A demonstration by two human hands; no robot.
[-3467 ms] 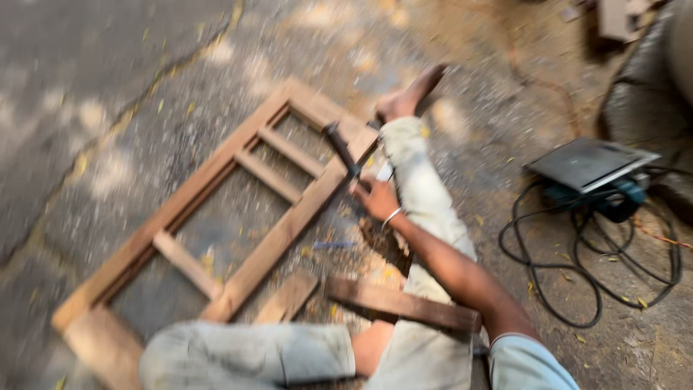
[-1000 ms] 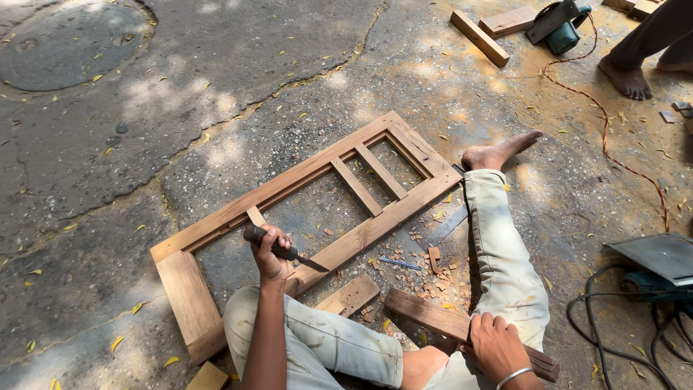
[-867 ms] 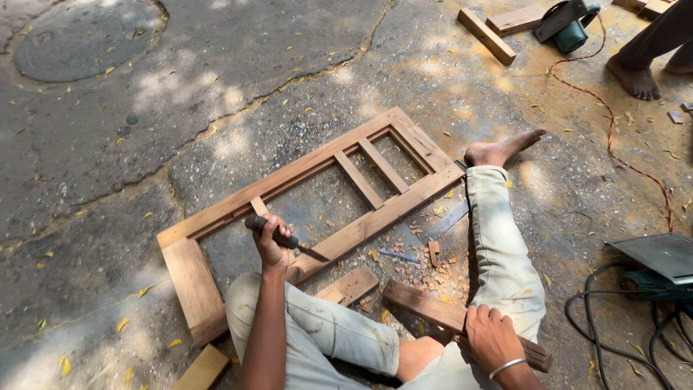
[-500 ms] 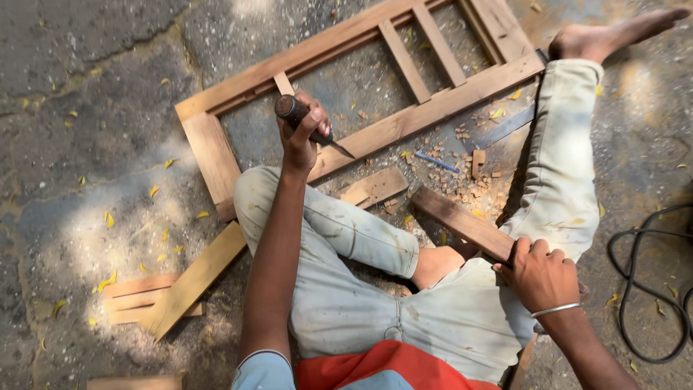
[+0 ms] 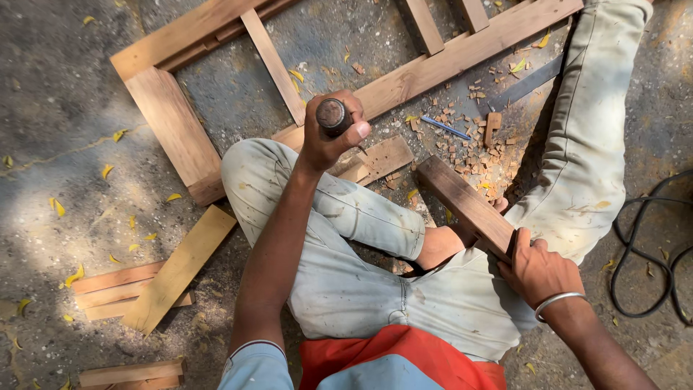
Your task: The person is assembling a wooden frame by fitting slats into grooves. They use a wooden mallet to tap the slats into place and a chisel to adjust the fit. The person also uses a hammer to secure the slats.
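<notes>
I sit on the ground with my legs around a wooden frame. My left hand is shut on a chisel with a round dark handle, held upright above my bent left knee, its blade hidden behind the hand. My right hand, with a metal bangle on the wrist, grips the near end of a dark wooden block that lies across my lap. Wood chips and a blue pencil lie on the ground beside the frame rail.
Loose planks lie at the left and further offcuts at the bottom left. A short board rests by my knee. A black cable loops at the right edge. Yellow leaves dot the concrete ground.
The view has swung down and closer over my lap. My left hand has kept the chisel and drawn it nearer. My right hand stays on the dark wooden block.
</notes>
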